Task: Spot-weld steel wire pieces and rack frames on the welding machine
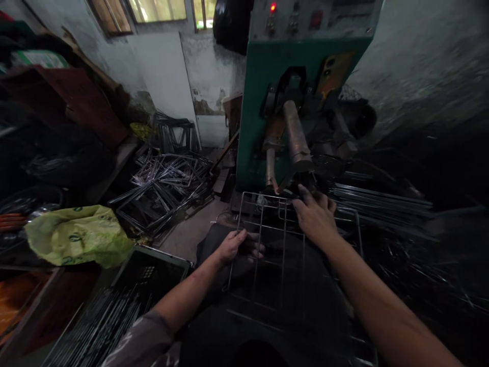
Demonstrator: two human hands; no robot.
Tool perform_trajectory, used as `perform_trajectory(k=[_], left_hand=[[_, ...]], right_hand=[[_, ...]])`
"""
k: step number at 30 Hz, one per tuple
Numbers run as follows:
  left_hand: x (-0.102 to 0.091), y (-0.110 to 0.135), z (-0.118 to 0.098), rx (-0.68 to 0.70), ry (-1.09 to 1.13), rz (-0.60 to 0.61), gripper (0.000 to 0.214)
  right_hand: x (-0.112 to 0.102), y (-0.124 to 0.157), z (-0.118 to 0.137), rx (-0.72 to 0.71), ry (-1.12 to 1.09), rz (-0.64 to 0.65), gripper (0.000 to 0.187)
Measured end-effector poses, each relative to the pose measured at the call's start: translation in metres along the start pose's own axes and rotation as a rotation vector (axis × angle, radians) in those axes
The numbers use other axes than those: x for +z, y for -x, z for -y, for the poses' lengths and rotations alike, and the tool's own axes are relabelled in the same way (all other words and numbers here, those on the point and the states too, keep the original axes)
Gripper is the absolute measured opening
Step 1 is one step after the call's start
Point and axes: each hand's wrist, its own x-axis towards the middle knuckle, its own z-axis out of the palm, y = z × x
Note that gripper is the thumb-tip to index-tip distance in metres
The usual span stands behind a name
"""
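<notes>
Wire rack (283, 250) sits around 5 o'clock, left hand (235, 245) clamped on its side wire. Right hand (315, 214) is curled at the far edge, can't tell if it's gripping. Green spot welder (260, 97) at 1 o'clock, heaped wire frames (168, 176) at 9.

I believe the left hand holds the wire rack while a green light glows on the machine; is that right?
Not quite: in the head view, the light on the machine glows red; the left hand does hold the wire rack.
</notes>
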Motion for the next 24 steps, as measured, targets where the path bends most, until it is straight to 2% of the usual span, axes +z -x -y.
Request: perform_trajectory(k=[7,13,18,24], left_hand=[[0.000,-0.012,0.005,0.049,0.028,0.028,0.055],[-0.001,-0.015,0.004,0.037,0.025,0.024,0.056],[-0.001,-0.015,0.008,0.037,0.044,0.034,0.055],[0.000,-0.015,0.010,-0.011,0.079,-0.013,0.058]], right_hand=[[0.005,-0.009,-0.006,-0.001,0.014,-0.013,0.019],[0.011,-0.014,-0.011,-0.041,-0.001,0.004,0.020],[0.007,-0.013,-0.010,-0.069,0.042,-0.009,0.021],[0.003,-0.016,-0.011,-0.120,0.075,0.006,0.021]])
